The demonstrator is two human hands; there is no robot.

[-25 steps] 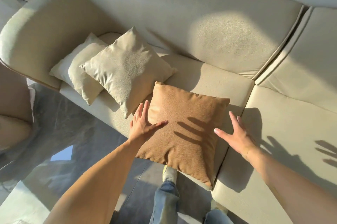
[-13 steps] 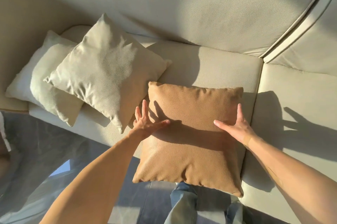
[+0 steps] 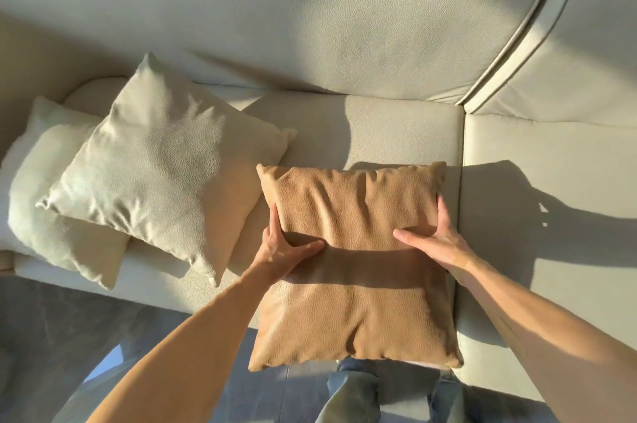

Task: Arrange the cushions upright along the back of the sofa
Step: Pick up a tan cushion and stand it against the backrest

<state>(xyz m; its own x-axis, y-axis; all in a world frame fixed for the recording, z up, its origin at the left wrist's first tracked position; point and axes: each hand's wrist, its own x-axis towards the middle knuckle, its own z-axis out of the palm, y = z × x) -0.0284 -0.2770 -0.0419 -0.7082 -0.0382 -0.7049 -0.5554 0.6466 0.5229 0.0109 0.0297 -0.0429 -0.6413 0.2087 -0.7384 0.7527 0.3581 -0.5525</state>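
Note:
A tan cushion (image 3: 351,302) lies at the front of the cream sofa's seat (image 3: 362,133), its near edge hanging past the seat front. My left hand (image 3: 281,246) grips its left side and my right hand (image 3: 436,240) grips its right side, thumbs pressed into the top face. To the left a cream cushion (image 3: 165,174) lies tilted on the seat, overlapping a paler white cushion (image 3: 38,202) beneath it. The sofa backrest (image 3: 310,15) rises behind all three, with none of them touching it.
A second seat section (image 3: 551,181) lies to the right past a seam. Grey floor (image 3: 51,336) shows at the lower left. My jeans-clad legs (image 3: 355,391) stand against the sofa front under the tan cushion.
Both hands have closed on the tan cushion's sides, from open with fingers spread beside it. The view has come closer to the sofa, and the cushion now sits square to me.

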